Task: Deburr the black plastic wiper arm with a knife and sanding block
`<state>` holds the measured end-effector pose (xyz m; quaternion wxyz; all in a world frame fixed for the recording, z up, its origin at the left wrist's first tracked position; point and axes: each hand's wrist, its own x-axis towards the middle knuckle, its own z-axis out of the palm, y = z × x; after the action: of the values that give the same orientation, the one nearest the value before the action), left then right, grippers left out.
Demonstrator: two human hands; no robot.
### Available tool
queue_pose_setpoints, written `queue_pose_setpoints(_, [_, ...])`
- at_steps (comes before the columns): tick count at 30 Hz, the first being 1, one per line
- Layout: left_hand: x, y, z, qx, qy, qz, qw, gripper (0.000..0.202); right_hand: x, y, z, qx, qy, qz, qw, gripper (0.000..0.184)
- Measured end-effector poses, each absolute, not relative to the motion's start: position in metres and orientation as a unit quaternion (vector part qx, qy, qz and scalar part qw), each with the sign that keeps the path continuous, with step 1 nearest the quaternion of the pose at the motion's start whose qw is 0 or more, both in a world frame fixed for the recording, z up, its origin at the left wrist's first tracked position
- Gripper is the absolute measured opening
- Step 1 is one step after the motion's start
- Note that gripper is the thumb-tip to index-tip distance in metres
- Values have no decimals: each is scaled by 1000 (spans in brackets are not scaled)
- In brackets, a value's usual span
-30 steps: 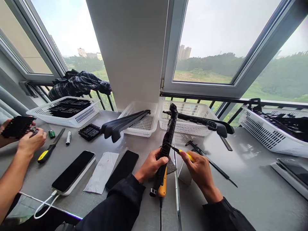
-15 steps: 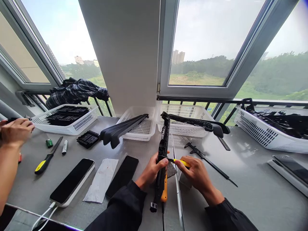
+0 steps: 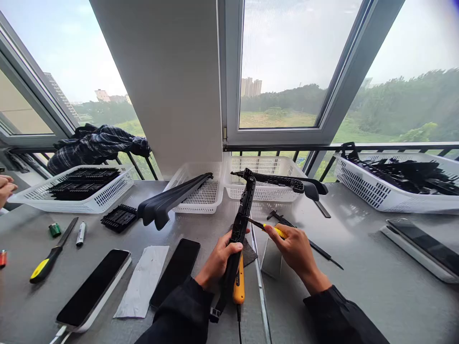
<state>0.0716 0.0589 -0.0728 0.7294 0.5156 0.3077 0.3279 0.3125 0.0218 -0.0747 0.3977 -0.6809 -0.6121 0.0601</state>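
My left hand (image 3: 219, 258) is wrapped around a long black plastic strip (image 3: 239, 228), ribbed inside and bent at its far end. The strip is tilted, its far end leaning right. My right hand (image 3: 296, 248) grips a small file (image 3: 278, 232) by its yellow-and-black handle. The file's thin dark blade points left, and its tip meets the strip just above my left fingers; whether it touches cannot be told. Under the strip lies an orange corded tool handle (image 3: 239, 284), its front end hidden. Beside it is a dark grey pad (image 3: 250, 256).
White baskets (image 3: 199, 208) line the window side, with black strips (image 3: 172, 198) across two of them. A caliper (image 3: 304, 236) lies right; phones (image 3: 93, 289), a paper sheet (image 3: 141, 282) and another yellow-handled file (image 3: 53, 253) lie left. Another person's hand (image 3: 5, 188) shows at the left edge.
The strip has tilted, its near end swinging left, and my left hand sits slightly lower. The file tip is higher along the strip. The view has shifted right; the other person's hand has mostly left it.
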Motion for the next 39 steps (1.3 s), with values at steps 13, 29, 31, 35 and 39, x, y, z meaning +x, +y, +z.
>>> queue_pose_setpoints(13, [69, 62, -74, 514, 302, 325, 734, 72, 306, 24, -78, -687, -596, 67, 410, 75])
queue_pose_setpoints(29, [70, 59, -69, 527, 256, 309, 749, 64, 298, 24, -81, -663, -611, 111, 418, 73])
queue_pose_setpoints(31, [72, 59, -70, 522, 223, 328, 755, 73, 295, 23, -81, -662, -618, 116, 409, 73])
queue_pose_setpoints(35, [73, 60, -74, 491, 182, 367, 769, 89, 290, 22, -81, -652, -639, 117, 390, 74])
queue_pose_setpoints(39, [71, 62, -72, 476, 213, 367, 770, 73, 284, 19, -82, -641, -667, 112, 364, 73])
